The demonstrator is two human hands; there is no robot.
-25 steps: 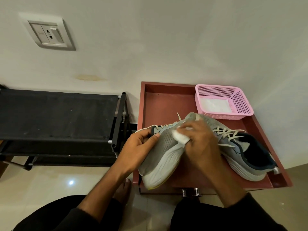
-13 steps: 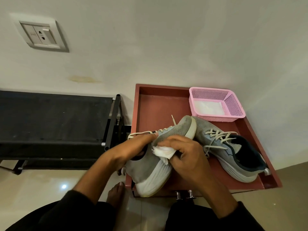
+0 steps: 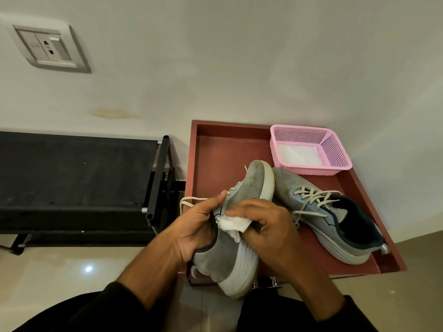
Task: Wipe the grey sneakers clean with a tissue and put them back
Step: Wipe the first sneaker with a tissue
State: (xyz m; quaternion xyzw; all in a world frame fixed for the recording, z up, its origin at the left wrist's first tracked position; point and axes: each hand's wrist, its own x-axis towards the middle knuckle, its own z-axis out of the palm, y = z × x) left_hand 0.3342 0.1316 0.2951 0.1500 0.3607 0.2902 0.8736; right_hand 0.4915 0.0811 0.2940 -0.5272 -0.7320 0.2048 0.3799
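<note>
Right hand: the right hand [image 3: 268, 233] is curled, its fingers [image 3: 242, 208] pinching a crumpled white tissue [image 3: 231, 225] against the side of a shoe, near the collar.

Left hand: the left hand [image 3: 196, 226] is wrapped around the collar of the same shoe, thumb laid along the upper edge, fingers hidden behind the shoe.

Held shoe: a grey mesh sneaker with a white ribbed sole [image 3: 230, 255] is held in both hands above the near edge of a tray, turned on its side. Its long axis runs from the heel, low and nearest the camera, up and away to the toe, which points toward the wall. A cream lace trails off to the left.

Second shoe: a matching grey sneaker with a dark navy lining [image 3: 335, 216] is seen resting on its sole, just to the right. Its toe points toward the wall and sits close to the held shoe's toe; its heel lies at the near right corner.

Tray: a shallow reddish-brown rectangular tray [image 3: 215, 149] carries the resting shoe.

Basket: a pink perforated plastic basket [image 3: 333, 149] is set in the tray's far right corner, with white folded tissues [image 3: 297, 153] inside.

Surroundings: a black fabric-topped rack [image 3: 72, 178] stands left of the tray; a grey wall socket plate [image 3: 50, 47] is fixed above it.
</note>
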